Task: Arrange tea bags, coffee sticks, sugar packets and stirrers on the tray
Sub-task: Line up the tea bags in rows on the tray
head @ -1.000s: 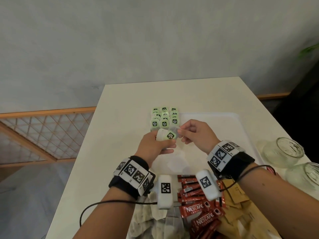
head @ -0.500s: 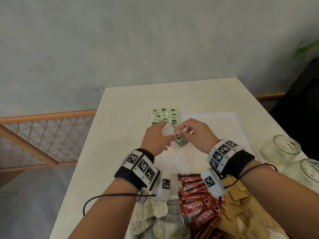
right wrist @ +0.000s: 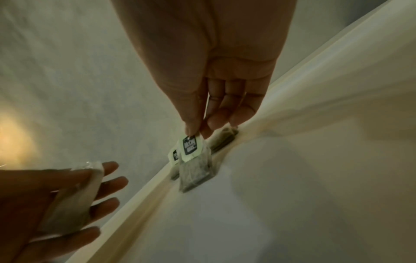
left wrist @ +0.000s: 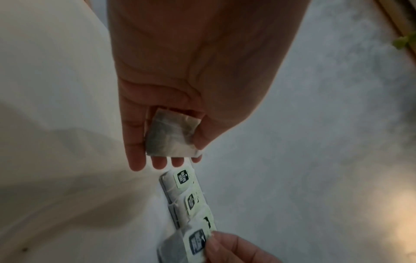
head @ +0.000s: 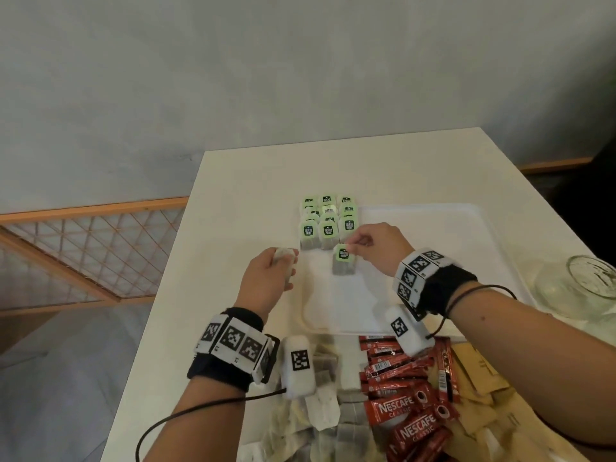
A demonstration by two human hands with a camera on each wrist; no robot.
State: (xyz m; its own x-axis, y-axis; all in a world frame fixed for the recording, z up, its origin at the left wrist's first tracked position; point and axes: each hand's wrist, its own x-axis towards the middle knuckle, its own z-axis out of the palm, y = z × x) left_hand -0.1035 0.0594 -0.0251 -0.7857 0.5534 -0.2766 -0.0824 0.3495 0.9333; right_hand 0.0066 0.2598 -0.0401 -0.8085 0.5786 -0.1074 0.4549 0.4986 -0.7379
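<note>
At the far left, beyond the desk (head: 186, 295) edge, stands a wooden lattice screen (head: 76, 248). The left hand (head: 266, 278) hovers over the desk just left of the tray (head: 433, 228), its grip clamped on a spare tea bag (left wrist: 171, 135): the left wrist view shows the thumb pressing the bag against the fingers (left wrist: 135, 142), which lie fairly straight beneath it.

Next to the right, at the tray's far left corner, sits a block of arranged tea bags (head: 328, 221) in 3 columns, overlapping row upon row, green tags facing up. Just in front of the rightmost column lies the tea bag (head: 344, 264) now being handled, on the tray floor, close to the nearest row; whether it touches that row I cannot tell. The right hand (head: 376, 248) pinches its green tag (right wrist: 191, 146) between thumb and forefinger, so this grip is clamped on the tag, while the other fingers hang loosely curled.

Near the bottom edge, in front of the tray, lie heaps of supplies: loose tea bags (head: 326, 415) at left, red coffee sticks (head: 406, 408) in the middle, brown sugar packets (head: 483, 395) to their right. At the far right stand 2 glass jars (head: 576, 281), close beside the tray's right rim.
</note>
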